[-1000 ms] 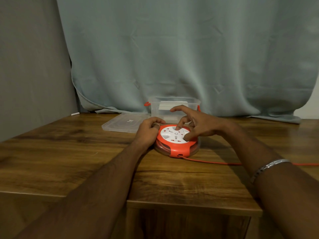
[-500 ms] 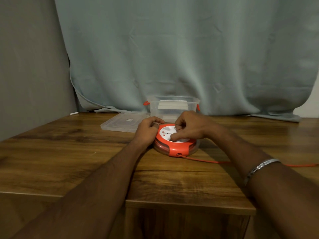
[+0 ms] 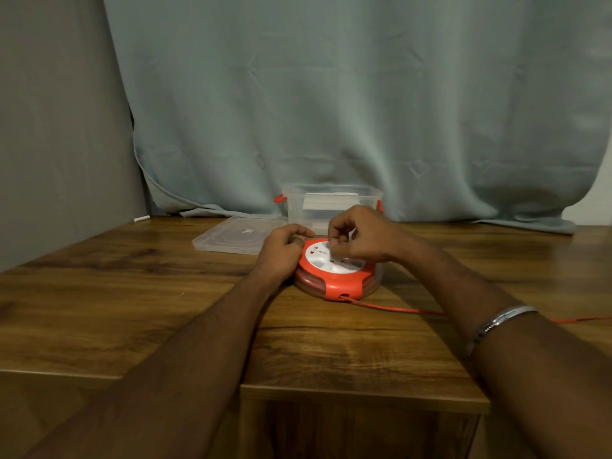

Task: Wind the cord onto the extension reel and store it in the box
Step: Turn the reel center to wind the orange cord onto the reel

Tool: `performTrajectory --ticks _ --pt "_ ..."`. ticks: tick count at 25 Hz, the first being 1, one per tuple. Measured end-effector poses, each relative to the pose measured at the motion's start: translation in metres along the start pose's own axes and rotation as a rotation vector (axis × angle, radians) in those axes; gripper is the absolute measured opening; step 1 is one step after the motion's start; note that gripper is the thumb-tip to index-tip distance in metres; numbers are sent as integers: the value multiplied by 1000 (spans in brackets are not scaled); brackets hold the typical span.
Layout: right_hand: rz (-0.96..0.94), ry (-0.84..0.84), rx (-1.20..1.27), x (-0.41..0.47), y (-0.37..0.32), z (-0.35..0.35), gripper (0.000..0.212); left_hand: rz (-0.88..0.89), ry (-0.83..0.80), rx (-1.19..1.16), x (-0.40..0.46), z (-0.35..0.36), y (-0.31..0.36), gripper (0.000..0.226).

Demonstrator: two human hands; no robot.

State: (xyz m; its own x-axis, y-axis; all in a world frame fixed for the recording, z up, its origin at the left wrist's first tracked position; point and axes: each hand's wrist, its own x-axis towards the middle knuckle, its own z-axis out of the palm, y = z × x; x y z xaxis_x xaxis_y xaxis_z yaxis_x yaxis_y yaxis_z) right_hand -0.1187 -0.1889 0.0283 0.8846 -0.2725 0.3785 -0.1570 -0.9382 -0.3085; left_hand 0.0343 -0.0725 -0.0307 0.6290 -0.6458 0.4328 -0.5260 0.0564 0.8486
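A round orange extension reel [image 3: 341, 283] with a white socket face lies flat on the wooden table [image 3: 132, 293]. My left hand [image 3: 281, 251] grips its left rim. My right hand [image 3: 361, 235] rests on the white top with fingers curled and pinched on something small at the far side of the face; what it pinches is hidden. The orange cord [image 3: 397, 308] leaves a hole at the reel's front and runs right across the table, under my right forearm, off the frame. A clear plastic box [image 3: 331, 202] with orange clips stands open just behind the reel.
The box's clear lid [image 3: 236, 238] lies flat to the left of the box. A grey-green curtain [image 3: 331, 111] hangs behind the table, its hem on the back edge. A grey wall stands at left. The table's front edge [image 3: 331, 397] is close to me.
My right hand went from spread fingers on the reel's top to a curled, pinching grip and has turned toward the far side. My left hand has stayed on the rim.
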Motion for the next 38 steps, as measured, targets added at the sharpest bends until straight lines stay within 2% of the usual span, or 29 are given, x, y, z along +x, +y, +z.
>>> performTrajectory --ticks 1,3,5,9,12,19,24,29,33,35,38 --pt "-10 -30 49 -1 4 -4 13 0 4 -2 0 0 0 30" --pt "-6 -93 88 -5 10 -11 39 -3 1 2 -1 1 1 31" --pt "20 -146 115 -6 13 -15 53 -5 -8 4 -2 1 2 32" --pt "87 -224 179 -8 15 -18 59 -15 -26 -8 -3 0 3 30" --pt "65 -239 217 -8 21 -18 64 -43 -38 -4 -4 0 6 30" --pt "74 -166 150 -9 14 -13 56 -89 -4 3 -5 -1 7 37" --pt "54 -106 31 -7 9 -6 41 -85 10 21 -4 -1 7 35" --pt "87 -67 -70 -2 0 0 45 -62 12 27 -4 -1 6 34" --pt "42 -19 -121 2 -5 12 50 -53 -4 2 -6 -2 6 33" --pt "13 -15 -101 2 -5 10 42 -52 -7 -2 -7 -2 6 33" --pt "-9 -41 41 -1 -1 -1 8 -40 -4 13 -6 -2 7 32"
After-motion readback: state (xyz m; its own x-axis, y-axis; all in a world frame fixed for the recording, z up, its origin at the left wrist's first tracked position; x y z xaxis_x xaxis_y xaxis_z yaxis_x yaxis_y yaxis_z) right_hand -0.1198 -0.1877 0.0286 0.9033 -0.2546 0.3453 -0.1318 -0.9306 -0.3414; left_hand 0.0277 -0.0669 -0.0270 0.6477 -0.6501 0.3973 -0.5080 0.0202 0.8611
